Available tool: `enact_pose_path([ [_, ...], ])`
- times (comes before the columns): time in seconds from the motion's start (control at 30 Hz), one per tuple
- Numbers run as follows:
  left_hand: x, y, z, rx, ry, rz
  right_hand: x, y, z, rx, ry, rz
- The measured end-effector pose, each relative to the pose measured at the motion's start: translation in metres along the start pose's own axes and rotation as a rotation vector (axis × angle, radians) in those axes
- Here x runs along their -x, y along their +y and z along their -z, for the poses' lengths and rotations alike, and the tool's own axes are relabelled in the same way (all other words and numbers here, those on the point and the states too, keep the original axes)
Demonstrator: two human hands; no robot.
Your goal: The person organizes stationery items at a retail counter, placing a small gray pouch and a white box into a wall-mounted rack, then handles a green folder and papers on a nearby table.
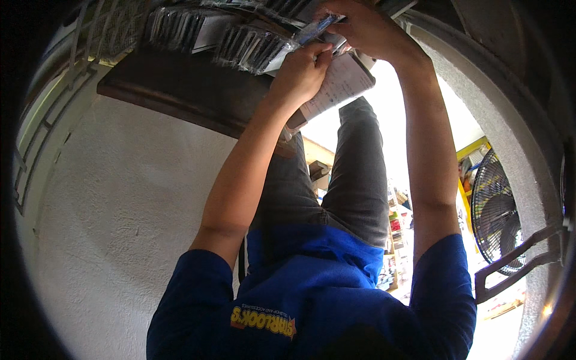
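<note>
At the top of the head view, my right hand (359, 29) curls its fingers around a thin, blue-edged packet in clear plastic (317, 29). Just below and to the left, my left hand (303, 73) is closed in a pinch near the packet's lower end; what lies between its fingertips is hidden. Beneath both hands is a pale box (339, 87) with handwriting-like marks on its side. Rows of thin plastic-wrapped packets (249, 48) stand on edge to the left of my hands.
A dark wooden shelf or tabletop (180, 90) carries the rows, against a rough white wall (138, 180). A metal grille (54, 120) is at the far left. On the right are a black fan (495, 210), a metal bracket (522, 261) and bright, stocked shelves (393, 234).
</note>
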State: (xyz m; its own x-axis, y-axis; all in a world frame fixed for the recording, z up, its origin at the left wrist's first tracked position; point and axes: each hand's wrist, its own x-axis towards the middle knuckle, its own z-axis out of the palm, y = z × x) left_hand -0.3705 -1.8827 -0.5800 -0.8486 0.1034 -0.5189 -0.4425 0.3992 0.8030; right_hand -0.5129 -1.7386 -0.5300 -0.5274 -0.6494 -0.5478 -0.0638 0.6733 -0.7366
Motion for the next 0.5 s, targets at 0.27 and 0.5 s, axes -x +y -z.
enact_pose_path([
  [0.27,0.022,-0.002,0.02,0.117,-0.102,0.093,0.004,0.024,-0.011,0.005,0.185,0.103],
  [0.5,0.033,0.009,0.04,0.165,-0.123,0.158,0.012,0.052,-0.016,0.319,0.057,-0.152],
])
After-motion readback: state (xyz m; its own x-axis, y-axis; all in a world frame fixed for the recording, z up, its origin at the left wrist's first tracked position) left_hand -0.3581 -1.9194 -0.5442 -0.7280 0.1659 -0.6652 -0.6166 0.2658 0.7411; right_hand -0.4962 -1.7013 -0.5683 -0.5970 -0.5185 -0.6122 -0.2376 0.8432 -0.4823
